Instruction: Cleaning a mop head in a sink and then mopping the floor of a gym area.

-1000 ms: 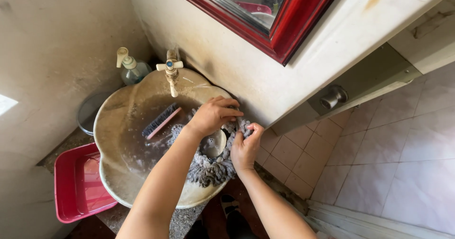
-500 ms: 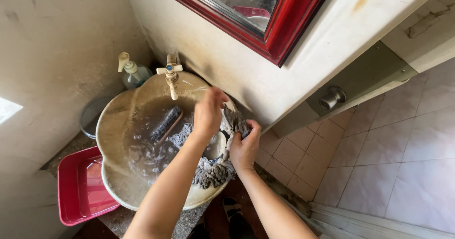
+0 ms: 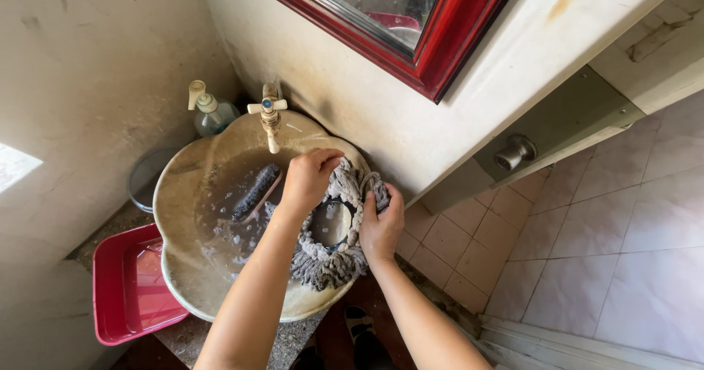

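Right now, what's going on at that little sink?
A person is working a grey stringy mop head in a beige stone basin of soapy water. The left hand grips the strands near the tap, and the right hand clutches them at the basin's edge. A scrub brush lies in the water; a red tub sits beside the basin.

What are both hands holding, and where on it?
Both grip the grey stringy round mop head: left hand on its far edge, right hand on its right edge.

stained cream wall (image 3: pixel 95 62) | red-framed mirror (image 3: pixel 433 55) | pale tiled floor (image 3: pixel 616 245) | sunlight from left
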